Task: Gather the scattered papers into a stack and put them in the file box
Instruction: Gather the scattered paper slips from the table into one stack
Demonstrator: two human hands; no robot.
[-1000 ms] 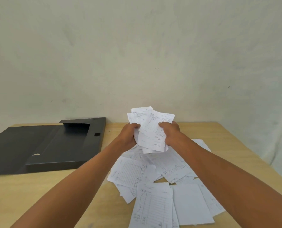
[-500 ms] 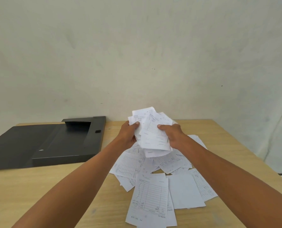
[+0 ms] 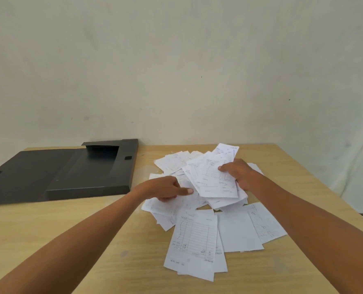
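Several white printed papers lie scattered [image 3: 194, 236] on the wooden table [image 3: 70, 230], right of centre. My right hand [image 3: 236, 172] grips a loose bundle of papers [image 3: 214, 177], held low over the pile with its sheets fanned out. My left hand [image 3: 165, 187] is down on the left part of the pile, thumb and fingers pinching a sheet there [image 3: 184, 200]. The black file box [image 3: 87, 172] lies open at the table's back left, its lid flap spread out to the left.
A plain pale wall rises right behind the table. The table's right edge runs diagonally at the far right, with a white cloth or sheet beyond it. Bare wood shows in front of the file box.
My left hand let go of the bundle and dropped to the pile. The right hand lowered the bundle toward the table and moved it to the right.
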